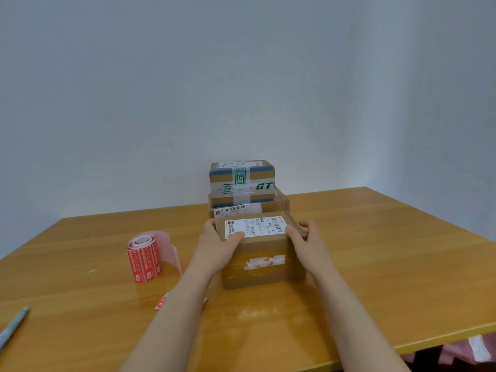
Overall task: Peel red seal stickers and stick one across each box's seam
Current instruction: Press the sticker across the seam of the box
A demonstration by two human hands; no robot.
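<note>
Both hands clasp the near box (pixel 261 248), which sits on the desk (pixel 375 264) just in front of a stack of other boxes (pixel 243 183). The left hand (pixel 217 247) presses its left side with the thumb over the top edge, touching the white label (pixel 255 227); the right hand (pixel 308 244) mirrors it on the right side, thumb on the label's other end. Neither hand holds a sticker.

The step in hand looks like positioning this box for sealing. To do it well, draw the box toward the body and clear of the stack, so its top is easy to reach. Keep the grip even on both sides, so the box slides straight and does not twist or knock the stack behind it. Turn it until the seam faces up or toward the person; from here the seam cannot be made out for certain, though the front face carries torn white tape remnants (pixel 264 261), and a sticker laid over that rough patch would probably bond poorly.

The sticker roll (pixel 145 255) stands upright on the desk to the left, well apart from the box, its backing strip trailing loose toward the near edge. A red scrap (pixel 161 302) lies beside the left forearm. Leaving the box near the roll would shorten the reach. A pen (pixel 13 326) lies at the far left, out of the way.
</note>
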